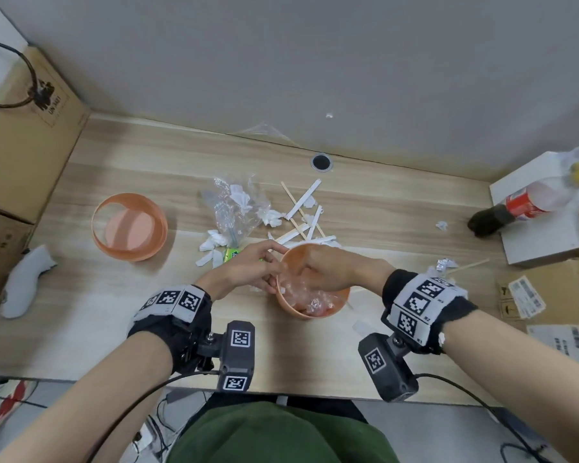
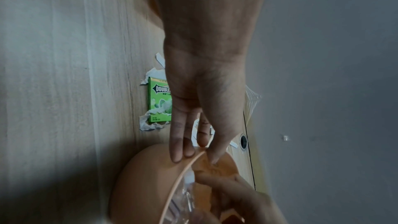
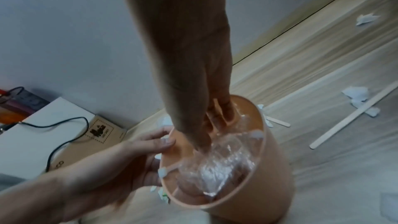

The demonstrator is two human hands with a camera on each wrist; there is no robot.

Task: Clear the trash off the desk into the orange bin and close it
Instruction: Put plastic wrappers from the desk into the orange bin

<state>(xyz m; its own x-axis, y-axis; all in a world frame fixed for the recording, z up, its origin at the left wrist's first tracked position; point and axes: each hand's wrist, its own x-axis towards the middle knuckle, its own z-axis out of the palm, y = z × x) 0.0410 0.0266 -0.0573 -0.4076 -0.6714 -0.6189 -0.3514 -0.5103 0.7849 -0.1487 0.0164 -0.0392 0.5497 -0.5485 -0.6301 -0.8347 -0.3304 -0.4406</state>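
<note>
The orange bin (image 1: 315, 314) stands upright at the desk's middle front. My left hand (image 1: 269, 277) pinches its left rim, thumb inside and fingers (image 2: 178, 151) against the outer wall (image 2: 146, 176). My right hand (image 1: 306, 274) reaches down into the bin with straight fingers (image 3: 215, 125) pressing crumpled clear plastic (image 3: 226, 159). The bin's orange lid (image 1: 129, 227) lies apart at the left. Behind the bin lie a clear plastic bag (image 1: 234, 205), tissue wads, paper strips (image 1: 303, 202), wooden sticks and a green gum box (image 2: 159, 100).
A foil wad (image 1: 445, 264) and a wooden stick lie right of the bin. A cola bottle (image 1: 528, 205) rests on a white box (image 1: 542, 242) at the right, cardboard boxes (image 1: 549, 295) below it. A large carton (image 1: 20, 128) stands at the left.
</note>
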